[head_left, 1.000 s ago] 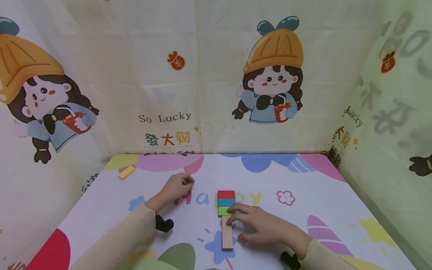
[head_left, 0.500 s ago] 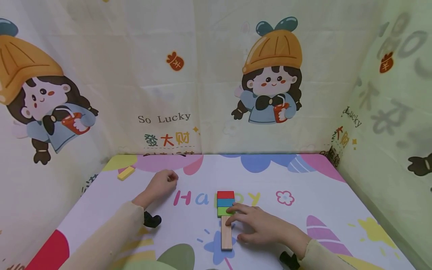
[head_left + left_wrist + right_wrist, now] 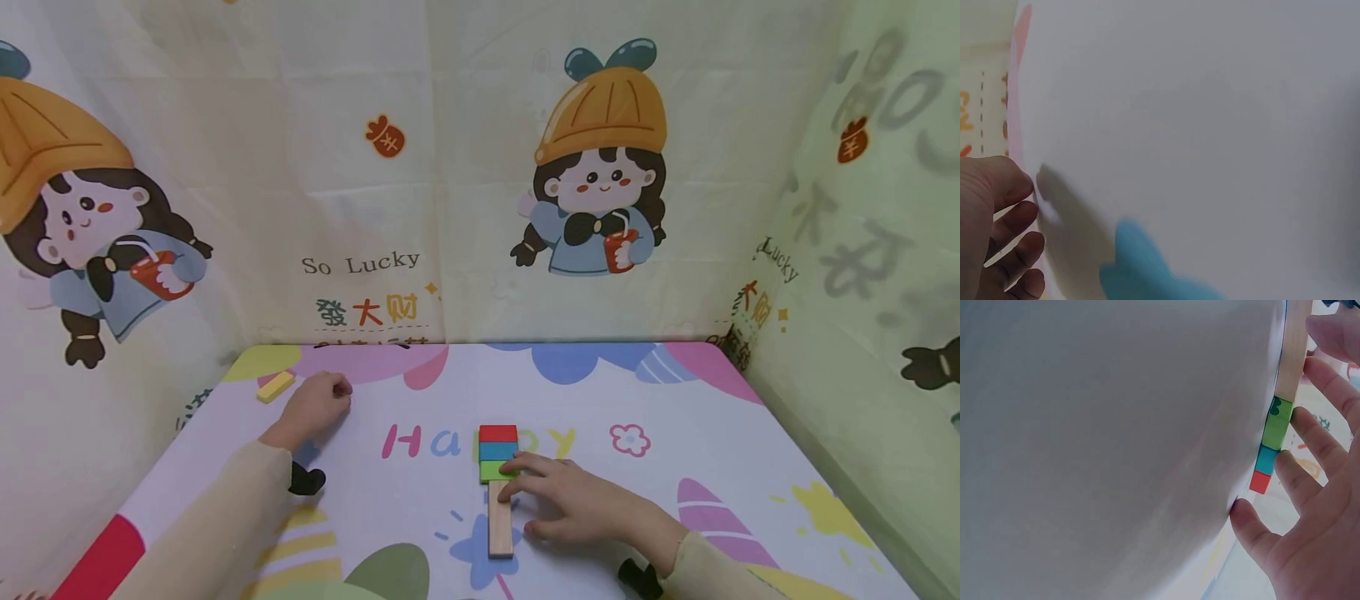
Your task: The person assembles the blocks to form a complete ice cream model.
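Observation:
My left hand is over the far left of the table, its fingers loosely bent and holding nothing. Just left of it lies a yellow block. In the middle, a red block, a blue block and a green block lie against each other in a column. A plain wooden block extends from the green one towards me. My right hand is at the column's right side, fingers spread. In the right wrist view its fingertips touch or nearly touch the green block and wooden block.
A printed white cover lies over the table, with coloured shapes and letters. Cloth walls with cartoon figures stand behind the table and at both sides. Black wrist devices show at both sleeves.
My left hand has moved left, from near the middle towards the yellow block, with nothing in it. My right hand and the column of blocks have stayed in place.

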Available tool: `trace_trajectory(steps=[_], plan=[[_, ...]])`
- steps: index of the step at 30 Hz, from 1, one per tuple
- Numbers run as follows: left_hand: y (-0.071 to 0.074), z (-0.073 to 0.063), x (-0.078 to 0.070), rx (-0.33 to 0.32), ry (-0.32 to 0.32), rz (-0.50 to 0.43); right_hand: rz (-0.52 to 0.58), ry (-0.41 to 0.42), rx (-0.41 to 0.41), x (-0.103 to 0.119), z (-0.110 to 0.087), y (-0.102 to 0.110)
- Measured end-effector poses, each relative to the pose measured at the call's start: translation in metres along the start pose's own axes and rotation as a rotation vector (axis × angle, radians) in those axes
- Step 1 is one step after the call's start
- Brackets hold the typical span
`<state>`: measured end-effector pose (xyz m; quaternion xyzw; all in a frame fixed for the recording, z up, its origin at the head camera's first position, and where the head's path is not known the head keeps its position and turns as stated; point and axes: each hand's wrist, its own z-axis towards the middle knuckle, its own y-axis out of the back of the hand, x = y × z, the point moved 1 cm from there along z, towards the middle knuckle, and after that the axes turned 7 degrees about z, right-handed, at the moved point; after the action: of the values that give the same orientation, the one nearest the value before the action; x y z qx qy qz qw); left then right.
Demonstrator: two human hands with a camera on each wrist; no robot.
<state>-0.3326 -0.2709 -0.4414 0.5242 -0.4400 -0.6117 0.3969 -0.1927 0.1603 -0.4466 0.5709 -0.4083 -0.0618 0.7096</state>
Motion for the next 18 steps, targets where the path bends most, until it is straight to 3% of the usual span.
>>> trace_trajectory(steps=[7, 11, 14, 18], plan=[[0.010, 0.000, 0.026, 0.011, 0.038, 0.055, -0.012, -0.003, -0.010, 0.000, -0.001, 0.000], [0.019, -0.003, 0.041, -0.014, 0.059, 0.101, -0.007, -0.004, -0.006, 0.000, -0.001, 0.000], [0.026, -0.005, 0.052, -0.036, 0.105, 0.122, -0.006, -0.007, -0.004, 0.000, 0.000, 0.000], [0.033, -0.009, 0.067, -0.074, 0.181, 0.074, -0.001, -0.017, 0.000, 0.001, 0.000, 0.001]])
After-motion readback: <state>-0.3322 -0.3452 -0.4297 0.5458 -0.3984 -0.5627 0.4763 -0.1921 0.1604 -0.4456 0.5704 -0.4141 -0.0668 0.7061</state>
